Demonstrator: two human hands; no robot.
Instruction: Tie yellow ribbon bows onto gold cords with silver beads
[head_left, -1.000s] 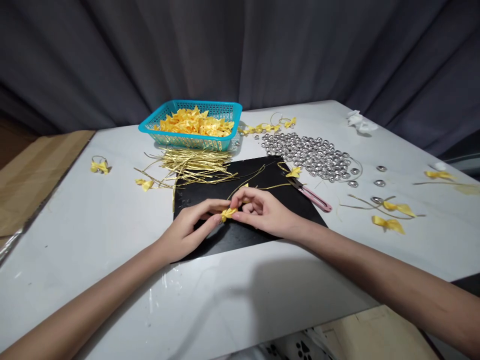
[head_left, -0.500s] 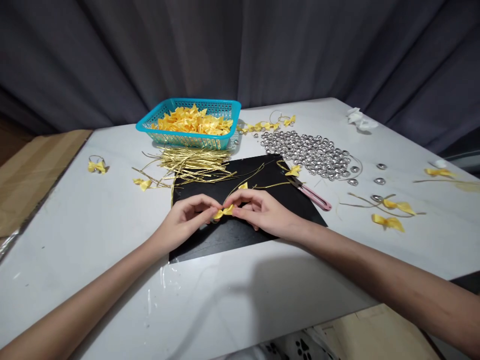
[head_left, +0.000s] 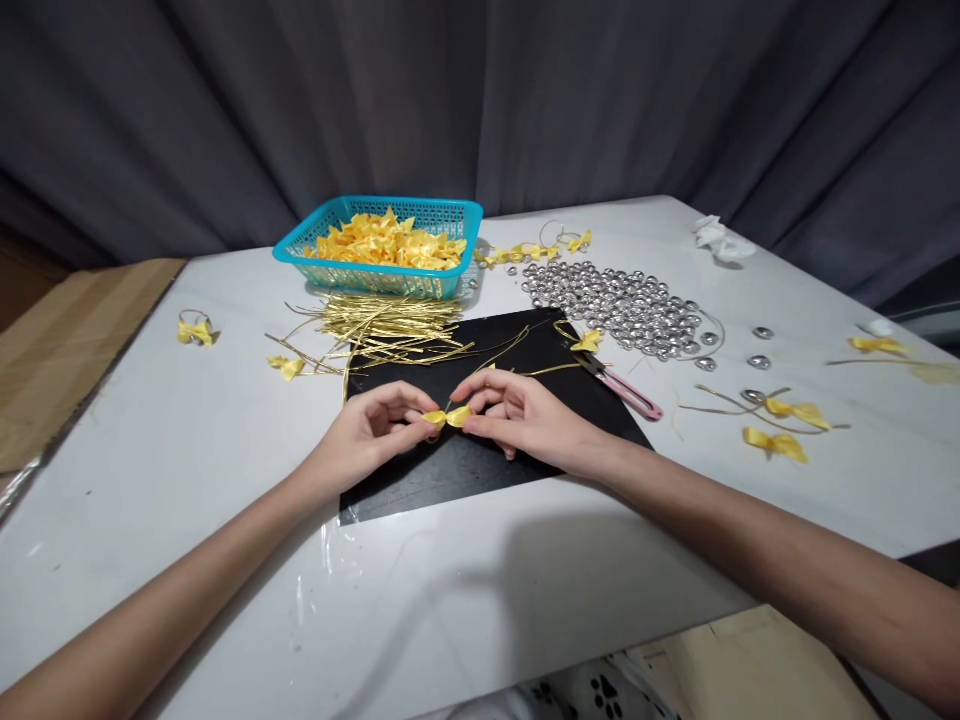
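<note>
Over a black mat (head_left: 525, 350) on the white table, both of my hands pinch one small yellow ribbon bow (head_left: 447, 417). My left hand (head_left: 367, 430) grips its left wing between thumb and fingertips. My right hand (head_left: 525, 415) grips its right wing the same way. The bow is spread flat between them, just above the mat. Thin gold wire strands (head_left: 390, 330) lie across the mat's far edge.
A teal basket (head_left: 360, 275) full of yellow bows stands at the back. A heap of silver beads (head_left: 630, 310) lies to the right, a pink utility knife (head_left: 626, 393) beside the mat. Loose bows (head_left: 776, 445) are scattered right and left. Brown cardboard (head_left: 67, 340) borders the left edge.
The bow was bunched between my fingertips; now it is pulled out flat sideways. Both hands shifted slightly up and apart.
</note>
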